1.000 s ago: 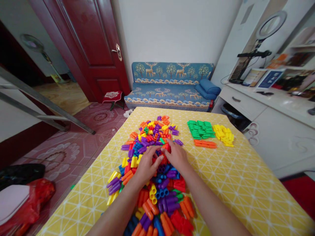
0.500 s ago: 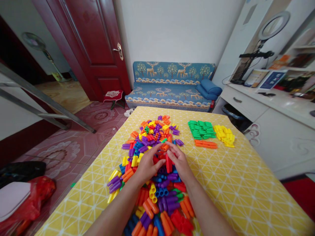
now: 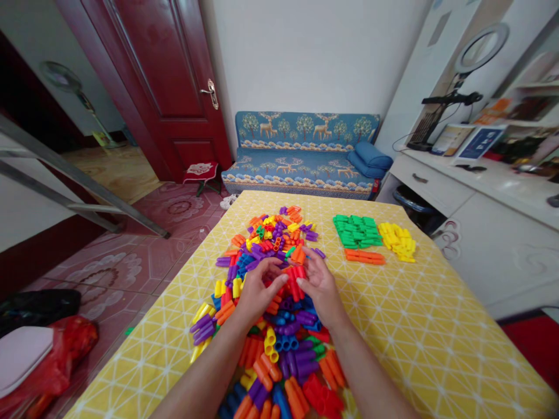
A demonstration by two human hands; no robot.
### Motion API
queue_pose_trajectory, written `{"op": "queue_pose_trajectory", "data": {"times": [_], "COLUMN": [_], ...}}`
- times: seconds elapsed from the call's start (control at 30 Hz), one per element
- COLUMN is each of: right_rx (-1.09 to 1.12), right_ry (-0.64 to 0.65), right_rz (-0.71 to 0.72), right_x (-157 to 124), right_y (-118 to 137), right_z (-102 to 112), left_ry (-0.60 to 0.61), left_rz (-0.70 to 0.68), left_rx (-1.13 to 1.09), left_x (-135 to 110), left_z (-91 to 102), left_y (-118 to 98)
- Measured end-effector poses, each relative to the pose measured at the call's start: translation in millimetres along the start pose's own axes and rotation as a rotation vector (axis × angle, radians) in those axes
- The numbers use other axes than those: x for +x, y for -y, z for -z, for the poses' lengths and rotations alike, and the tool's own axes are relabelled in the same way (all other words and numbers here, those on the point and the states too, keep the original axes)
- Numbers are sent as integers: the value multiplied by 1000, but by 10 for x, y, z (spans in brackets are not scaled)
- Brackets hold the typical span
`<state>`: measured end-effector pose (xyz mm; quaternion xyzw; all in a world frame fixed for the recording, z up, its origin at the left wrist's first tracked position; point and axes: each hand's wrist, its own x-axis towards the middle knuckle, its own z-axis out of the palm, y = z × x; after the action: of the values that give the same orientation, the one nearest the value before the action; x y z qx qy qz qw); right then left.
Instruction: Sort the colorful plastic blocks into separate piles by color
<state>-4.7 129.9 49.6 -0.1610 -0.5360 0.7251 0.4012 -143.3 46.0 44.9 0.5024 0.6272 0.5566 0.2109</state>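
Note:
A big mixed pile of plastic tube blocks [image 3: 279, 302] in several colours covers the middle of the yellow tablecloth [image 3: 419, 326]. Both my hands are over the pile's centre. My right hand [image 3: 321, 285] grips an orange block [image 3: 299, 254] at its fingertips and presses red blocks [image 3: 296, 278] against its palm. My left hand [image 3: 257, 290] curls its fingers in toward those red blocks from the other side. Whether it holds one is unclear.
Sorted groups lie at the far right of the table: green blocks [image 3: 357, 230], yellow blocks [image 3: 398, 240], and a short row of orange blocks [image 3: 364, 256]. Beyond the table stand a blue sofa [image 3: 305, 151], a red door [image 3: 161, 87] and a white desk [image 3: 480, 192].
My hands drew slightly up and apart over the pile. Red blocks now stand gathered between them, and an orange block has come up at my right fingertips.

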Motion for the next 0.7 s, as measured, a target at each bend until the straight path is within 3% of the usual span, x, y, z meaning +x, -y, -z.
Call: {"op": "queue_pose_trajectory", "data": {"times": [0.1, 0.17, 0.43, 0.7], "right_rx": [-12, -40, -274, -294], "right_ry": [-51, -52, -56, -136], "right_rz": [65, 58, -54, -47], "right_x": [-23, -44, -36, -22], "right_y": [-30, -33, -28, -94], "right_z": [-87, -124, -63, 0], "left_ry": [131, 146, -56, -83], "left_rz": [-27, -27, -35, -104], "left_rx": [-8, -19, -32, 40], "left_x": [-12, -14, -27, -13], "left_z": [-3, -8, 73, 74], "left_y": [-26, -27, -3, -5]}}
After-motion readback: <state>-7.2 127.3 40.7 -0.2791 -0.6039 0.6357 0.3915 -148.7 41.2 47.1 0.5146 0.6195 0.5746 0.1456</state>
